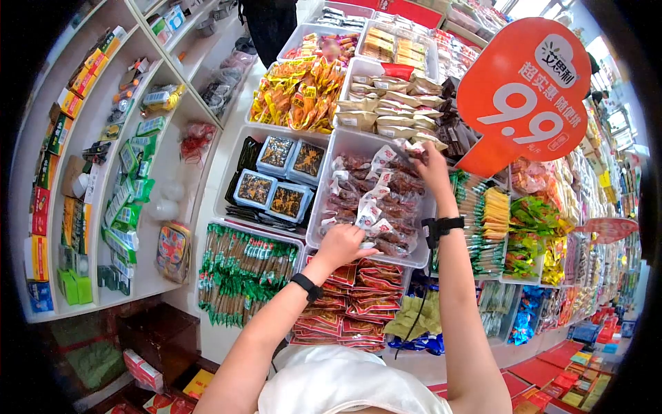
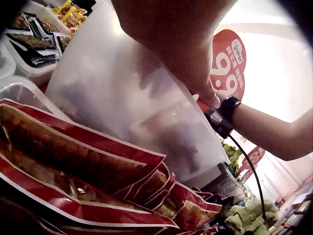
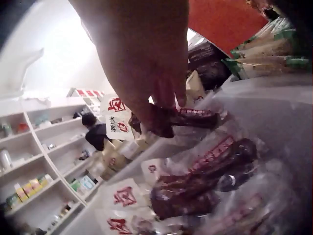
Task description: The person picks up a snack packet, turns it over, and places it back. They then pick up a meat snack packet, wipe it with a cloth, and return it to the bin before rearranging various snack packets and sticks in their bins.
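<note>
A clear plastic bin holds dark brown meat pieces in clear vacuum packs with white, red-lettered labels. My right hand is over its far right corner; its fingers pinch one vacuum-packed meat piece by its side, above the other meat packs. At the front rim, my left hand reaches over the wall, fingers pointing right, with a bit of white by the fingertips. I cannot tell whether they grip it. In the left wrist view the frosted bin wall stands under this hand.
Red-edged snack packs lie in front of the bin, green-ended sticks at front left. Beige packets fill the bin behind. A red price sign rises close to the right hand. White shelves line the left; someone in dark clothes stands behind.
</note>
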A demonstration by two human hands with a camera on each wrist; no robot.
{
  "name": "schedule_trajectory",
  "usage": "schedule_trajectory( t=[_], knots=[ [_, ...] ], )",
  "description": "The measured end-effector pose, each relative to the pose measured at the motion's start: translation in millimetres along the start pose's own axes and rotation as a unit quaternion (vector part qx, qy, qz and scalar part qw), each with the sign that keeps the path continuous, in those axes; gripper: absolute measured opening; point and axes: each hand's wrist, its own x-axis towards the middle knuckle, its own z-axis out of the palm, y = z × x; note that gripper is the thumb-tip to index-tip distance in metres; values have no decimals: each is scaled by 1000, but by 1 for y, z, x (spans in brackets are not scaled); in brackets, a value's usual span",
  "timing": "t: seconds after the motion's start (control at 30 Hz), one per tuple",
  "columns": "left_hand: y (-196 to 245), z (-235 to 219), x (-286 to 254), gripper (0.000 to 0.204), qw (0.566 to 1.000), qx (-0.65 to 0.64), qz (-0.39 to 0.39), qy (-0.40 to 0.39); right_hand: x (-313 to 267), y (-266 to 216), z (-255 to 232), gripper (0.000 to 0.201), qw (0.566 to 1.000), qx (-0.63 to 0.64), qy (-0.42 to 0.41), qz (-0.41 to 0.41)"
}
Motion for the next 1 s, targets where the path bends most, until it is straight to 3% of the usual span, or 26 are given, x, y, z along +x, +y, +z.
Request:
schedule_trajectory(
  t=[0.07, 0.33, 0.43, 0.53, 0.67, 0.8, 1.0],
  knots=[
    [0, -2, 1, 46, 1000, -1, 2, -5, 2, 12, 14, 38, 997, -65, -1, -34],
    [1, -3, 2, 46, 1000, 22, 5, -6, 1, -2, 17, 36, 996, -87, -32, 0],
    [1, -1, 0, 46, 1000, 7, 7, 8, -2, 2, 16, 35, 994, -91, -39, -54],
    [-1, 1, -1, 46, 1000, 6, 2, 17, -4, 0, 14, 35, 996, -74, -56, -18],
    [-1, 1, 0, 46, 1000, 6, 1, 17, -6, 4, 39, 32, 975, -206, -47, -63],
    [0, -1, 1, 46, 1000, 4, 0, 14, -8, 4, 43, 34, 980, -187, -43, -54],
    [0, -1, 1, 46, 1000, 1, -6, 9, -8, -3, 41, 32, 975, -193, -113, 11]
  ],
)
